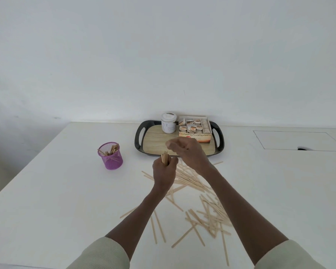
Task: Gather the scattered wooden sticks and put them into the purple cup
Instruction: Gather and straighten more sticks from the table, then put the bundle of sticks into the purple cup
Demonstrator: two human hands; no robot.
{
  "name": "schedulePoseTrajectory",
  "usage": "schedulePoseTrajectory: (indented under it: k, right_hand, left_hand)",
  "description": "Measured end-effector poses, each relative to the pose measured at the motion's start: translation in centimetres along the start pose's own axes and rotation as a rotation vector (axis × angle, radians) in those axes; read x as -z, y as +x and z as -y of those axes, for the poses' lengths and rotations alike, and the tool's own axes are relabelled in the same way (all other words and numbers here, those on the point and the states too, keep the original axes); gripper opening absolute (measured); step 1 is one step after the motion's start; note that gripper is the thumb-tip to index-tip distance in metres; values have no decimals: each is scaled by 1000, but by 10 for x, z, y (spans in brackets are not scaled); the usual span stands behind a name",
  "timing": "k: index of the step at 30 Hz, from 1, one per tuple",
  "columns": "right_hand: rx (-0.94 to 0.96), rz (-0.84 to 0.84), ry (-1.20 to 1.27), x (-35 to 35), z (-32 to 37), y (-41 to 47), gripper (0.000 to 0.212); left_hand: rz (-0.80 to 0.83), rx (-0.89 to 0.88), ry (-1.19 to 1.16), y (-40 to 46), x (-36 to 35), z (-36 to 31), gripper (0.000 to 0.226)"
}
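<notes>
Your left hand point(164, 172) grips a small upright bundle of sticks point(164, 157) above the white bench point(56, 191). Your right hand point(184, 150) hovers just beyond it, fingers curled; you cannot tell whether it pinches anything. The scattered wooden sticks point(206, 210) lie beneath your forearms. The purple cup point(110, 155), already holding some sticks, stands to the left, apart from the tray point(140, 138).
</notes>
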State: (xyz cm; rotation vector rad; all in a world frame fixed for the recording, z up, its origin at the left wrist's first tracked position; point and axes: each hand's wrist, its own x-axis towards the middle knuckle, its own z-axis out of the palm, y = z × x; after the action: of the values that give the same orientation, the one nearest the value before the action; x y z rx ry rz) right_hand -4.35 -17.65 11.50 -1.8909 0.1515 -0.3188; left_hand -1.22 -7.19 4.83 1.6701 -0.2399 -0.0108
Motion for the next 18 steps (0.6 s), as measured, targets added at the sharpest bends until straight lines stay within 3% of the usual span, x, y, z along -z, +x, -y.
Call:
schedulePoseTrajectory:
  k: [3, 8, 14, 18]
  right_hand:
    - [70, 98, -276, -6, 6, 1, 30]
    - [215, 133, -460, -20, 11, -6, 9]
    - [162, 232, -616, -34, 23, -11, 18]
    - [126, 268, -706, -43, 28, -11, 13]
  left_hand:
    - [10, -14, 57, 3, 6, 11, 39]
    - [5, -51, 135, 6, 14, 22, 46]
    - [53, -105, 181, 3, 24, 32, 24]
    - [68, -83, 150, 5, 27, 40, 24]
